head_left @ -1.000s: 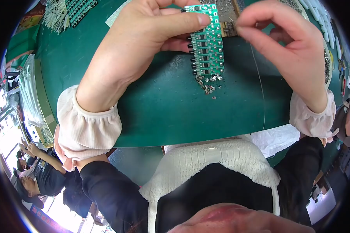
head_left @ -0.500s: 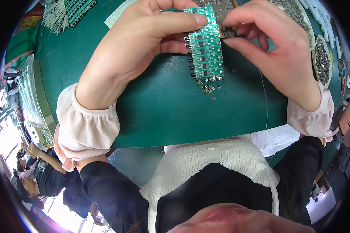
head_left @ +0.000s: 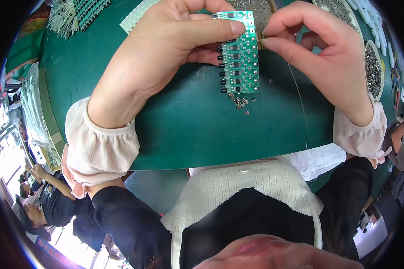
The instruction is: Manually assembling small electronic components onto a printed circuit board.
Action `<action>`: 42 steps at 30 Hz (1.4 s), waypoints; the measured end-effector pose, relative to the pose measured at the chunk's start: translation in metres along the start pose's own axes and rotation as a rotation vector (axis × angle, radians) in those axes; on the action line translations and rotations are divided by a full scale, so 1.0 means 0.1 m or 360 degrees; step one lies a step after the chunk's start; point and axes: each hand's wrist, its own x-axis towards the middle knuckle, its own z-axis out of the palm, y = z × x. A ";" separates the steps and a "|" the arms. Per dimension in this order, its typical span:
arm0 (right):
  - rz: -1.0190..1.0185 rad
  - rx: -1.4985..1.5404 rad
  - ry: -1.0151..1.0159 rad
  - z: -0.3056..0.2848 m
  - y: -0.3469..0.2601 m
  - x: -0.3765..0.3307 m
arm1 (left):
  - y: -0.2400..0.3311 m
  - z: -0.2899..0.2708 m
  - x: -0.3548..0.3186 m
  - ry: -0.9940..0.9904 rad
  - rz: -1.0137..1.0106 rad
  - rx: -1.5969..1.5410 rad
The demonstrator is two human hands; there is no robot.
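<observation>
- Pinched between thumb and fingers, your left hand (head_left: pixel 166 49) clamped the green circuit board strip (head_left: pixel 239 53) near its twelve o'clock end, over the green mat (head_left: pixel 188 130).
- Your right hand (head_left: pixel 318 49) nipped a small tan piece (head_left: pixel 261 41) at the strip's three o'clock edge.
- You judged it light, stiff, brittle: best held by edges.
- Both wrists were bent inward.

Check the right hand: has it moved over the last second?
Yes. The right hand has shifted left across the dark green work mat, closing onto the green circuit board strip.
</observation>
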 end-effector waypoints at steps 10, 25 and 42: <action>0.0622 0.0040 -0.0146 -0.05 -0.14 0.04 | 0.03 0.04 -0.01 0.0019 0.0010 -0.0029; 0.0011 -0.0410 -0.0114 -0.03 -0.23 0.09 | 0.02 0.12 -0.07 -0.0121 0.0130 0.0256; -0.0504 -0.0524 0.0112 -0.03 0.05 -0.03 | 0.02 0.05 -0.03 -0.0073 -0.0069 -0.0092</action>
